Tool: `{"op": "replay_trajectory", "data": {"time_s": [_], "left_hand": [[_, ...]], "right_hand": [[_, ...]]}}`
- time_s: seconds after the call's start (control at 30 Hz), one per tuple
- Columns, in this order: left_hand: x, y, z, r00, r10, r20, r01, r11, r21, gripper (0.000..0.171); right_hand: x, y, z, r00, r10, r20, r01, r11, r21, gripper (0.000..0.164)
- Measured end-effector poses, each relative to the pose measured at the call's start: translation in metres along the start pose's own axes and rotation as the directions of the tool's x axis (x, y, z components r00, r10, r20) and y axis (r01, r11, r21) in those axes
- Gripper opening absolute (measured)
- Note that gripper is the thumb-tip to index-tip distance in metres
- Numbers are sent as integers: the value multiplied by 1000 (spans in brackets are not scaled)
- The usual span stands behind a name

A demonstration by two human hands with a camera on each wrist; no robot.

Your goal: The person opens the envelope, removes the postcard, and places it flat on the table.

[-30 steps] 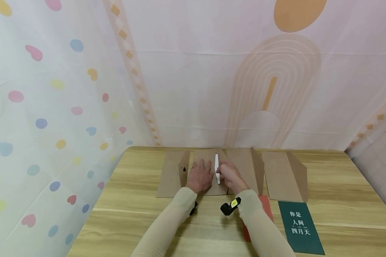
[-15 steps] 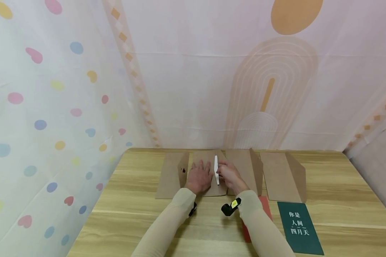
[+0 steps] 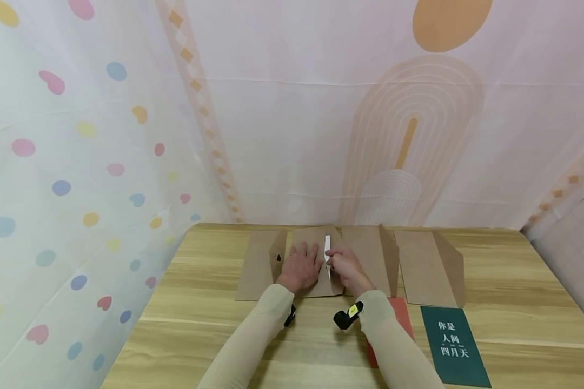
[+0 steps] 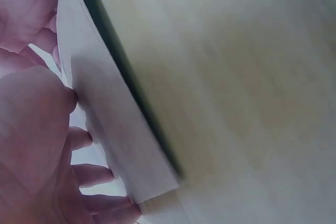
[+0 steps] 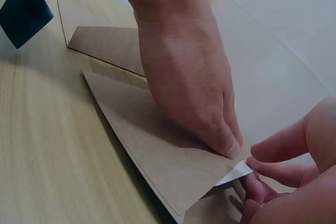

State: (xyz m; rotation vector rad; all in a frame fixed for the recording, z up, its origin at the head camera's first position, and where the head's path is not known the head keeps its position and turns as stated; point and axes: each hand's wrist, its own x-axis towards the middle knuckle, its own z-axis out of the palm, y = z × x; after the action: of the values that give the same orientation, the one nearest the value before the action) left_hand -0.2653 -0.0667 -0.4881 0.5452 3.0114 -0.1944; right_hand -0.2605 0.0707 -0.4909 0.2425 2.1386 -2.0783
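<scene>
Left fingers [image 3: 304,249] spread on envelope [image 3: 316,236]; three o'clock, right fingers [image 3: 337,256] pinching white strip [image 3: 327,243]. Peeling, seemingly; next needs steady pull.

Brown env. [image 3: 315,236] lies w/ narrow white strip [image 3: 327,243] along its R side.

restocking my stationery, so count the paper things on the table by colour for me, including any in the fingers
Brown envelopes: 4
White piece, in the right hand: 1
Red card, partly hidden by the sleeve: 1
Dark green card: 1
Total: 7 in view
</scene>
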Motion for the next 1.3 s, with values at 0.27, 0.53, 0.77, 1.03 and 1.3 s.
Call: {"op": "replay_trajectory", "data": {"time_s": [0.27,0.53,0.77,1.03,1.3], "left_hand": [[3,-3,3,1000,-9,19,10,1000,-12,57],[2,-6,4,1000,-9,14,10,999,-34,58],[2,-6,4,1000,-8,16,8,999,-44,59],[1,-6,3,1000,-8,11,8,999,-42,58],[1,-5,3,1000,-4,4,4,1000,-19,58]], "right_hand": [[0,-2,0,999,42,-18,-42,999,30,40],[-6,-3,-2,996,23,-86,-27,999,-39,38],[-9,-3,-8,994,11,-109,-20,997,-75,38],[-6,1,-13,996,-13,-85,17,999,48,48],[-6,4,-19,999,-15,-40,13,999,-44,46]]}}
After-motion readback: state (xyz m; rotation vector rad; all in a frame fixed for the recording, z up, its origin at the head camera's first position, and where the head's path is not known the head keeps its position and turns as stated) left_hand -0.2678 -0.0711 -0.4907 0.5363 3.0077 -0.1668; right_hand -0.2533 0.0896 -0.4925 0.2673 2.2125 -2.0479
